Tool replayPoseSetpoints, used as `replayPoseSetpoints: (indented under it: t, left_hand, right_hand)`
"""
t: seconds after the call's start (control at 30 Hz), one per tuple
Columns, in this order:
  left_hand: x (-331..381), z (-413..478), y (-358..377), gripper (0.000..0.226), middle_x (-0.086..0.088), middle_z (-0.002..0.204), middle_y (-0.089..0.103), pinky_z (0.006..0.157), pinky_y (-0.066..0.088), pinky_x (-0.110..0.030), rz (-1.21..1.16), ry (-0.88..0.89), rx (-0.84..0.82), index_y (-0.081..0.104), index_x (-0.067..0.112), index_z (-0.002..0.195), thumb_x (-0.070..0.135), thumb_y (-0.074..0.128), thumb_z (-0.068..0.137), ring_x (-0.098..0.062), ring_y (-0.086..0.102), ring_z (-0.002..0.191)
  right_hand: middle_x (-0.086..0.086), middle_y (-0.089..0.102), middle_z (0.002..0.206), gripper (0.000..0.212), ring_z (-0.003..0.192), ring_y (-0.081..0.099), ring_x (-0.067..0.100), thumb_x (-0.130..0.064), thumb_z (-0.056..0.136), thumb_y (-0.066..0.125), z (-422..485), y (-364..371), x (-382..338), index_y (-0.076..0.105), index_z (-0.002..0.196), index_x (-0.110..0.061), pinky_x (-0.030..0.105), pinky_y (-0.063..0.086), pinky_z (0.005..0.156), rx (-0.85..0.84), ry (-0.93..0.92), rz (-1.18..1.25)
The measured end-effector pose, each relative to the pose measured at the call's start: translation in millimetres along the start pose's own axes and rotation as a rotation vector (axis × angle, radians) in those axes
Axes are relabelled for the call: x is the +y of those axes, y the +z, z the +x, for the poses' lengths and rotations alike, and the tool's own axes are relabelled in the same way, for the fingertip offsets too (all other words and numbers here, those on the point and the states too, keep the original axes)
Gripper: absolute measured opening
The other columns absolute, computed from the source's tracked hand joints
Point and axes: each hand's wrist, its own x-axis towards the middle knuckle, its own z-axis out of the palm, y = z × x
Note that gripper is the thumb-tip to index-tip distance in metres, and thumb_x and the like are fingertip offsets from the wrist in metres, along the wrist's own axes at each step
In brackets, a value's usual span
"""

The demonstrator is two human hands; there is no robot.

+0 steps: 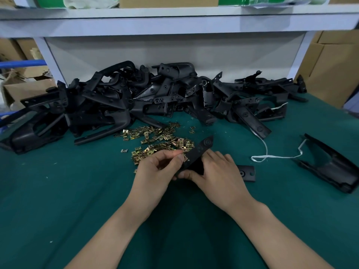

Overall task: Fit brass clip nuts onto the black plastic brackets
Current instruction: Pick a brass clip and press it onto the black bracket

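Two hands at work low centre over the green surface (77, 191). The right hand (217, 171) grips a black bracket (198, 152) from below, thumb curled under its near end, with the long arm tilted up and away. The left hand (157, 167) pinches thumb to forefinger at the bracket's left edge on a clip nut (182, 150) that the fingertips mostly hide. Pale marks on the bracket face are too small to read. A black plate with holes (246, 172) sticks out just right of the right hand; can't tell if it's the same part. Just beyond the fingers, loose brass clip nuts (155, 140) lie scattered in a flat patch. To the right, a white string (272, 157) trails to a separate black moulded part (330, 166). Further back, a heap of black brackets (145, 98) runs along the back panel. Above is a pale shelf (174, 18), and brown cartons (334, 65) stand at far right.
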Motion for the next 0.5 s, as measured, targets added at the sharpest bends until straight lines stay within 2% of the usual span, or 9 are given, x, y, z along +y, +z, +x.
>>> replayPoseSetpoints:
  t: [0.17, 0.5]
  left_hand:
    - [0.3, -0.4, -1.1, 0.018, 0.008, 0.081, 0.076, 0.061, 0.051, -0.015, 0.019, 0.007, -0.017, 0.079, 0.034, 0.089, 0.019, 0.070, 0.092, 0.000, 0.062, 0.065]
    - [0.3, 0.0, -2.4, 0.014, 0.005, 0.086, 0.077, 0.063, 0.053, -0.017, 0.022, -0.009, -0.031, 0.079, 0.028, 0.090, 0.019, 0.070, 0.092, -0.003, 0.064, 0.069]
  right_hand:
    - [-0.008, 0.062, 0.111, 0.095, 0.106, 0.056, 0.016, -0.089, 0.072, 0.008, -0.1, -0.1, 0.1, 0.058, 0.119, -0.024, 0.032, 0.035, 0.089, 0.005, 0.000, 0.019]
    - [-0.008, 0.063, 0.111, 0.096, 0.104, 0.057, 0.016, -0.089, 0.070, 0.007, -0.2, -0.4, 0.7, 0.059, 0.118, -0.025, 0.031, 0.034, 0.088, 0.003, -0.007, 0.041]
